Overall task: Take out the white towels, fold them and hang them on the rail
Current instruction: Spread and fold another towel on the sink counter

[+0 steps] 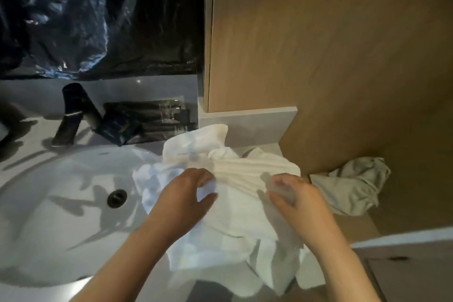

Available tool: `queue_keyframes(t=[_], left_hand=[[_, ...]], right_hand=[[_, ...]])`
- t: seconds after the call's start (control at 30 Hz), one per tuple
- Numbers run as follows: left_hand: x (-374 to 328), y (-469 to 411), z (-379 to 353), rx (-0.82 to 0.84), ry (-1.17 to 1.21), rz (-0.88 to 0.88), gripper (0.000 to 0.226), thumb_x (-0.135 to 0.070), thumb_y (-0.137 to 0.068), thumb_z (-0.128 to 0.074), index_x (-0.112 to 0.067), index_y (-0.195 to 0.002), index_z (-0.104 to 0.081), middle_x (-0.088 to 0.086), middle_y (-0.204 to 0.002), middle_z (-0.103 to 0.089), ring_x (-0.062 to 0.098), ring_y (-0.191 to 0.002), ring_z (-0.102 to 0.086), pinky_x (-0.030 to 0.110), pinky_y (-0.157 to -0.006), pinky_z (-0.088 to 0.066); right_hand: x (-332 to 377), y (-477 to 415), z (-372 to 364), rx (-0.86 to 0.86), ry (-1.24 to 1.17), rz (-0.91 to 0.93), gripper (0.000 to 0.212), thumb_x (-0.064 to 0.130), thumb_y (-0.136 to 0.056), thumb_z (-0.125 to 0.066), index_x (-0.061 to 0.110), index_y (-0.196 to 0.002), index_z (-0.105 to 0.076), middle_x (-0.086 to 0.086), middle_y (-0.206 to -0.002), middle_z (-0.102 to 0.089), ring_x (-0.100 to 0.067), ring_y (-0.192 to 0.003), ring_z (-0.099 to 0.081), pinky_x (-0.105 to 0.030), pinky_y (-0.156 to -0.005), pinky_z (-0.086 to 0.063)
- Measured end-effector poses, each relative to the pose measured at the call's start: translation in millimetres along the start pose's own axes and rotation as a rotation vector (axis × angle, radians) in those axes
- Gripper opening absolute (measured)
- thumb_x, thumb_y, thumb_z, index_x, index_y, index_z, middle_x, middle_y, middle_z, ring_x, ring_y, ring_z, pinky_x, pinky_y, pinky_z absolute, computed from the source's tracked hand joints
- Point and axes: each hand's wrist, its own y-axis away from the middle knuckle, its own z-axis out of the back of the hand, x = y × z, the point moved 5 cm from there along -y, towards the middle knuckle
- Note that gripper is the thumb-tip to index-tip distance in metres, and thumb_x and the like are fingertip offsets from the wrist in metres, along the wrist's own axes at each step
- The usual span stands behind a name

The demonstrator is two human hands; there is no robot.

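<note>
White towels [235,213]: one crumpled heap under and between your hands, your left hand [188,191] curled round a fold, your right hand [291,196] gripping bunched cloth; sink basin [61,203] left of your left hand; grey cloth [353,186] just right of your right hand.

Your two bare forearms enter from the bottom edge and lean toward each other. Your left hand [188,191] is palm down, its curled fingers and thumb pinching the white towel [235,206]. Your right hand [293,195], near it, grips the same cloth.
</note>
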Motion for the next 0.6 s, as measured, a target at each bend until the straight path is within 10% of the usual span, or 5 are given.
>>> queue_keyframes(t=[0.3, 0.6], left_hand=[[17, 11, -7, 0.133, 0.010, -0.080, 0.044, -0.035, -0.087, -0.068, -0.024, -0.129, -0.056, -0.010, -0.124, -0.059, 0.005, -0.109, -0.056, 0.010, -0.091, -0.039], [24, 9, -27, 0.214, -0.070, -0.130, 0.066, -0.055, -0.083, -0.066, -0.030, -0.141, -0.047, -0.003, -0.133, -0.043, 0.016, -0.117, -0.048, 0.019, -0.100, -0.038]], right_hand=[[4, 53, -25, -0.066, 0.034, -0.165, 0.039, 0.023, -0.090, -0.067, 0.021, -0.129, -0.060, 0.010, -0.122, -0.058, -0.006, -0.111, -0.054, 0.003, -0.083, -0.030], [-4, 49, -46, 0.011, 0.063, -0.156, 0.061, 0.045, -0.088, -0.067, 0.024, -0.142, -0.048, 0.009, -0.141, -0.048, -0.009, -0.129, -0.043, -0.027, -0.109, -0.036]])
